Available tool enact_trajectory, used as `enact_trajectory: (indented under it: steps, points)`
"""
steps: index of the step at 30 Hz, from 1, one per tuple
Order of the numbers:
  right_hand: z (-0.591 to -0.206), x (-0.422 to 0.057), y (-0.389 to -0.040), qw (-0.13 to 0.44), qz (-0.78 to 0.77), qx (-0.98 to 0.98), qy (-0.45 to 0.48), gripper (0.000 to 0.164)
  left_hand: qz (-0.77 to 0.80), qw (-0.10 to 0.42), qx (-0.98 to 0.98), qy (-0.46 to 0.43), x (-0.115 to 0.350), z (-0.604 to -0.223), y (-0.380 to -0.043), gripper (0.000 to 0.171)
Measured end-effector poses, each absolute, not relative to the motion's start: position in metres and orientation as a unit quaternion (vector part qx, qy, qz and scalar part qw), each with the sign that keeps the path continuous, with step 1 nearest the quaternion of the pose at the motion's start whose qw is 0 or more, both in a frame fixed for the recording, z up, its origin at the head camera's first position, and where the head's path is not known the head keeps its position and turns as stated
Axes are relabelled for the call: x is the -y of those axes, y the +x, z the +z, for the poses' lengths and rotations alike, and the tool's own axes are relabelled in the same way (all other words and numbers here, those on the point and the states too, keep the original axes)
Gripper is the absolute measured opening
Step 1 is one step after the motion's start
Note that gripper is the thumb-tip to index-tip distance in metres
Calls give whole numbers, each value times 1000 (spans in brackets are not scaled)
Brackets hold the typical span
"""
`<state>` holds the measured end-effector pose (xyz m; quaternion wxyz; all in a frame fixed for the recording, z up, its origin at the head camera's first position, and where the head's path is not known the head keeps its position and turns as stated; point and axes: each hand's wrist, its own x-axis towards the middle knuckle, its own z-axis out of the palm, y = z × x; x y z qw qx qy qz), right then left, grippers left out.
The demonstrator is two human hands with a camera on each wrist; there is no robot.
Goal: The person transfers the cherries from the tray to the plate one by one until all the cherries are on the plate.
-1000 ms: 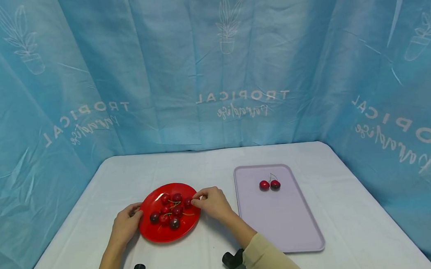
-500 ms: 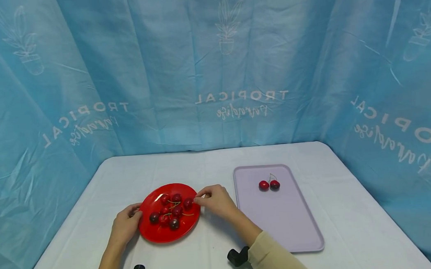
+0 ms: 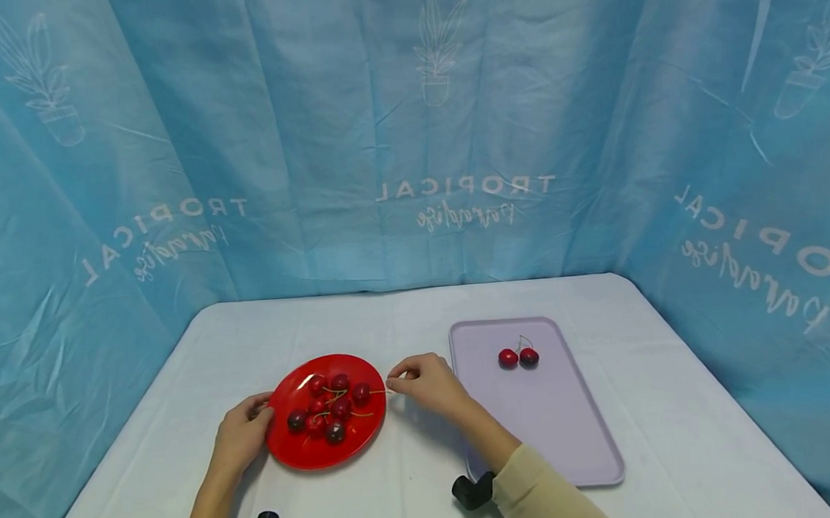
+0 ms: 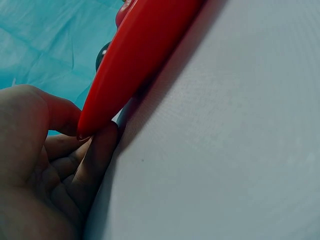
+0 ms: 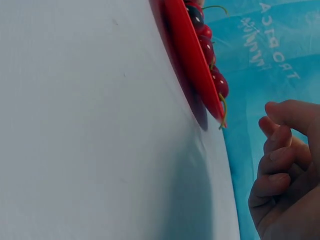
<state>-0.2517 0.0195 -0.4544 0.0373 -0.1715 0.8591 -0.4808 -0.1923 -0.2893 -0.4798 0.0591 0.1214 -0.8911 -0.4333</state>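
A red plate (image 3: 358,441) bearing several dark red cherries (image 3: 340,407) lies on the white cloth, left of centre in the head view. My left hand (image 3: 240,434) grips its left rim, thumb above and fingers beneath, as the left wrist view shows of the plate (image 4: 135,60). One cherry (image 3: 360,393) sits at the plate's right side, its stem (image 5: 223,111) reaching over the rim in the right wrist view. Just right of that rim is my right hand (image 3: 428,386), fingers loosely bent with nothing between them, apart from the stem (image 5: 223,111).
A pale purple tray (image 3: 539,426) lies to the right, partly behind my right forearm. Two cherries (image 3: 508,359) with a stem rest near its far end. Blue printed curtains (image 3: 407,133) rise around the table's back and sides.
My right hand has let go of the cherry at the plate's right side and moved right, away from the rim. The cherry's stem now shows. My left hand stays on the plate.
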Motion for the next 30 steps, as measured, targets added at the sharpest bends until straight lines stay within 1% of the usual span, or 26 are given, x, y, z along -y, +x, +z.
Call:
enact_trajectory:
  steps: [7,18,23,30]
  points:
    - [-453,-31,-255,28,-481,-859,-174,12,-431,56,893,118,290,-479,-193,41]
    - [-450,-43,-256,36,-474,-864,-167,13,-431,57,893,120,290,-478,-192,41]
    - [-446,-47,-257,30,-477,-862,-167,14,-427,61,894,119,290,-479,-193,40]
    - [-443,-55,-259,7,-488,-858,-160,11,-426,58,895,120,290,-480,-194,41]
